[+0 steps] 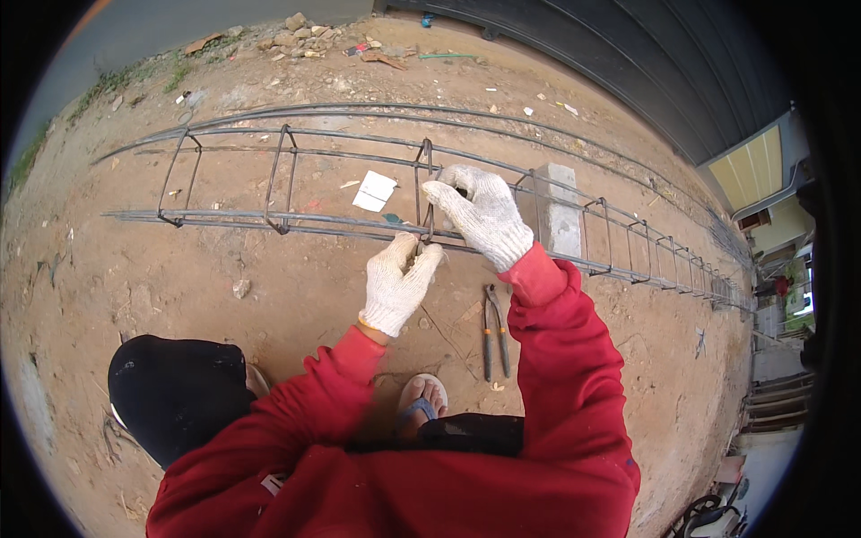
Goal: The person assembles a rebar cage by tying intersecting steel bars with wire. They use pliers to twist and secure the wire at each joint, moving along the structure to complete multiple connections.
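A long rebar cage [341, 229] of steel bars and square stirrups lies across the ground before me. Both my hands wear white knitted gloves. My left hand [395, 285] is closed at the near lower bar, its fingertips at the foot of a stirrup [418, 193]. Higher up, my right hand [484, 220] curls its thumb and fingers against that same stirrup's upright side. Any tie wire between the fingers is too small to make out. Below my right hand, nippers [495, 332] with dark and orange handles lie on the dirt beside a thin wire [448, 341].
A concrete block [563, 211] stands under the cage, right of my hands. Loose long bars [574, 134] run behind it. White paper scrap [374, 191] lies beneath the cage. Rubble [300, 36] is heaped at the far left, and a dark metal gate [610, 63] stands far right. My sandaled foot [421, 399] is close by.
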The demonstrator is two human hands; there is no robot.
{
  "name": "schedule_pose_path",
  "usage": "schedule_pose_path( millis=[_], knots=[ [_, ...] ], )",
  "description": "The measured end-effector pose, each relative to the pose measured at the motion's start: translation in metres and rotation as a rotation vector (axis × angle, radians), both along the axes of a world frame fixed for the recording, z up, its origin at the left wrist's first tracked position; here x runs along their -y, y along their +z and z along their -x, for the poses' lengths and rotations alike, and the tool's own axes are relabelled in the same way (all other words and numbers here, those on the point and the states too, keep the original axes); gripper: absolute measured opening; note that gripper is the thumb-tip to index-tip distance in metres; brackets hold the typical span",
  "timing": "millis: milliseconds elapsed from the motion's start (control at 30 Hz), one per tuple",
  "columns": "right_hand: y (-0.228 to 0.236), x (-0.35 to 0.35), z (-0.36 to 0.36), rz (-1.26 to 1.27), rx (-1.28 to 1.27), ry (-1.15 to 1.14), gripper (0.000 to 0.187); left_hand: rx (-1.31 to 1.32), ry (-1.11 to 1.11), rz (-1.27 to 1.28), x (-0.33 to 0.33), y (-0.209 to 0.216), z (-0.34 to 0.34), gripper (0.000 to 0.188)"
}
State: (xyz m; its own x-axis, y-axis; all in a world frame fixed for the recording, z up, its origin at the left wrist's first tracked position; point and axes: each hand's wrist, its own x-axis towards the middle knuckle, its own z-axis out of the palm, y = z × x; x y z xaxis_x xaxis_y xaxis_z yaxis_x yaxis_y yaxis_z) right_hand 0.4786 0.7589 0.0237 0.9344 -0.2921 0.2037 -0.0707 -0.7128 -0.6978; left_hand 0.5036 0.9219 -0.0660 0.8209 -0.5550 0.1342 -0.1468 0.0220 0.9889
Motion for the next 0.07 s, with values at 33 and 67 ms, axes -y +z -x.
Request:
schedule_pose_path(
  millis=[33, 67],
  knots=[
    [0.001, 0.002, 0.001, 0.027, -0.016, -0.025, 0.031, 0.092, -0.016, -0.019, 0.009, 0.004, 0.000, 0.022],
    [0.001, 0.002, -0.002, 0.161, 0.012, -0.012, 0.034, 0.085, -0.118, 0.046, 0.041, 0.012, 0.018, 0.022]
  ],
)
